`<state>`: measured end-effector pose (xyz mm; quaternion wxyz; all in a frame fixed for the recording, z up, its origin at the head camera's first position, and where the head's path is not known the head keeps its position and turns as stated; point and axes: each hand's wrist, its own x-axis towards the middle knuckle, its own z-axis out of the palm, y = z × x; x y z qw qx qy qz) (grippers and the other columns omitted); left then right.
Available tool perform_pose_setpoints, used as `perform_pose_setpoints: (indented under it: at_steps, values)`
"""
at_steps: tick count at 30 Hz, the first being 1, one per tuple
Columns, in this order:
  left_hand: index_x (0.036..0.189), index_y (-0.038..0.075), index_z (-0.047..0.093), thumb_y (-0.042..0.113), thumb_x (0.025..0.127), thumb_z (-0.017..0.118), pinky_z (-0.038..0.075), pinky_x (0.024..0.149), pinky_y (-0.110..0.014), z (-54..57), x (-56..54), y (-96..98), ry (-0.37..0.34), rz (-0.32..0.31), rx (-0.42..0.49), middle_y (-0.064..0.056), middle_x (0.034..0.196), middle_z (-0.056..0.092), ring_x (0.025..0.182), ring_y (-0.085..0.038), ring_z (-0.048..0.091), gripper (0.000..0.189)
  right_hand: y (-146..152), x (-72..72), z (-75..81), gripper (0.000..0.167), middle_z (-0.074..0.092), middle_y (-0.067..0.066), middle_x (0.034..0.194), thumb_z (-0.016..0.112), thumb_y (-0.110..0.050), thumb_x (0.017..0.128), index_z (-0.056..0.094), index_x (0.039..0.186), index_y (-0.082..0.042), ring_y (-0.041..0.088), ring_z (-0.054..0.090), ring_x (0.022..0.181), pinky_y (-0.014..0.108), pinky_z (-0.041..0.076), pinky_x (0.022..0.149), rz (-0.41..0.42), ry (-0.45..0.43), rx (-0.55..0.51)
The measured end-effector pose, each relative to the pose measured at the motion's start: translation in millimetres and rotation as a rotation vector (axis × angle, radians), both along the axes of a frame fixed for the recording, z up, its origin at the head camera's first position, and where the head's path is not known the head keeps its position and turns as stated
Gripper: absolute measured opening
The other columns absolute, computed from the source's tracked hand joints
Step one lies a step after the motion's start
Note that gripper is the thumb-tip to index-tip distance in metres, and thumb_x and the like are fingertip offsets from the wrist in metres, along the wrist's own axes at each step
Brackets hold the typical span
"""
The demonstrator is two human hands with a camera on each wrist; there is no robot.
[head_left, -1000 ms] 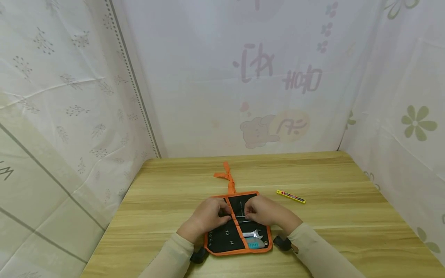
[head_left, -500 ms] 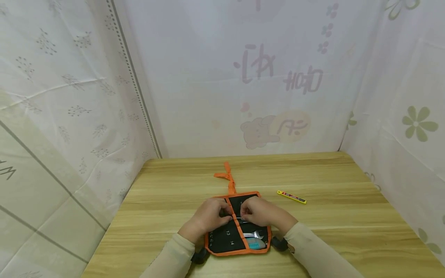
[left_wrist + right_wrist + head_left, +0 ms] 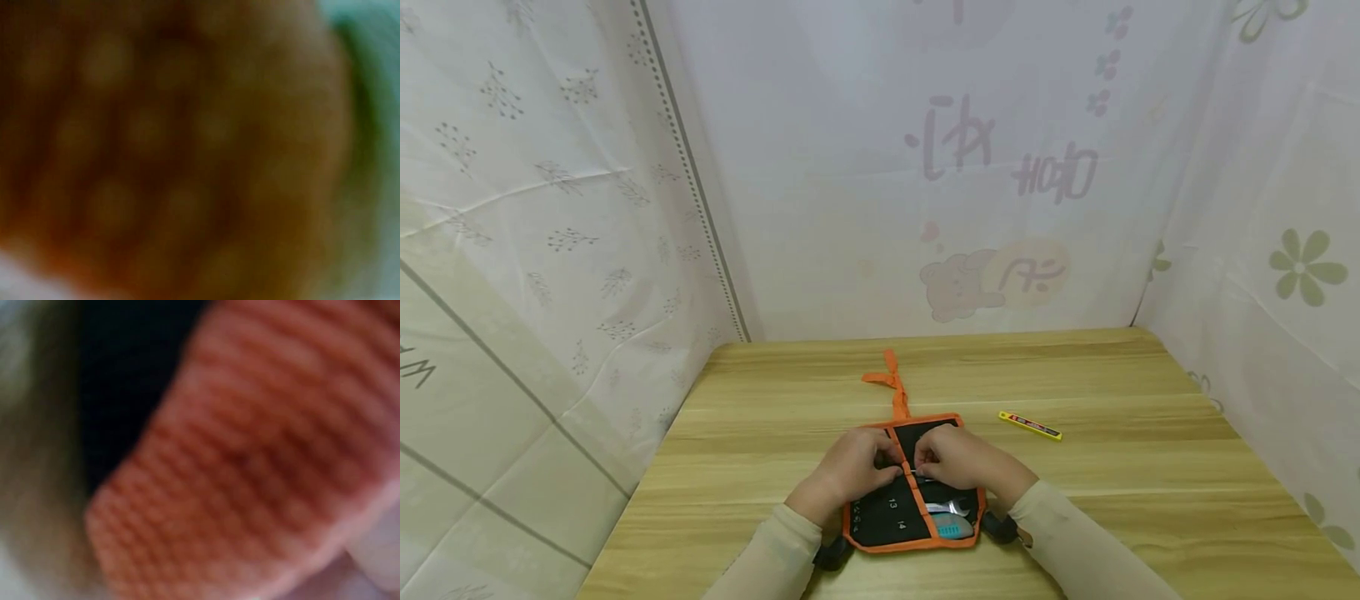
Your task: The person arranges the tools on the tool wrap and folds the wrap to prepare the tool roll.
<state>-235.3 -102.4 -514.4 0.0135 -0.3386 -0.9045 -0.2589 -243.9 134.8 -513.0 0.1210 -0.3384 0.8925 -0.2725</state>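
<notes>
A black tool pouch with orange edging lies unrolled on the wooden table in the head view. My left hand pinches the orange band across its middle. On the other side of that band, my right hand pinches a thin metal rod-like tool, whose end enters a pocket; its kind is hidden by the fingers. An open-ended wrench and a teal-and-grey handled tool sit in lower pockets. In the right wrist view, blurred orange edging fills the frame; the left wrist view is too blurred to read.
A flat yellow case with a red and black label lies on the table, right of the pouch. Orange tie straps stretch from the pouch toward the back. Patterned curtains stand behind and at both sides.
My right hand has shifted left toward the orange band, and less of the thin metal tool shows. The left hand stays at the band.
</notes>
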Motion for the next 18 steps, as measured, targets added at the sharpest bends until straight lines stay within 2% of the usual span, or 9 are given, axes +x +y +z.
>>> perform_pose_setpoints:
  at_steps: [18]
  values:
    - [0.091, 0.020, 0.078, 0.017, 0.091, 0.085, 0.051, 0.067, -0.022, 1.8, -0.3, 0.2, -0.003, -0.001, -0.004, 0.010, 0.087, 0.066, 0.072, -0.004, 0.059, 0.008, 0.4, 3.5, 3.7, 0.018, 0.058, -0.016, 0.075, 0.074, -0.014, 0.100, 0.070, 0.084, -0.023, 0.002, 0.052, 0.063, 0.024, 0.048, 0.061, -0.011, 0.024, 0.012]
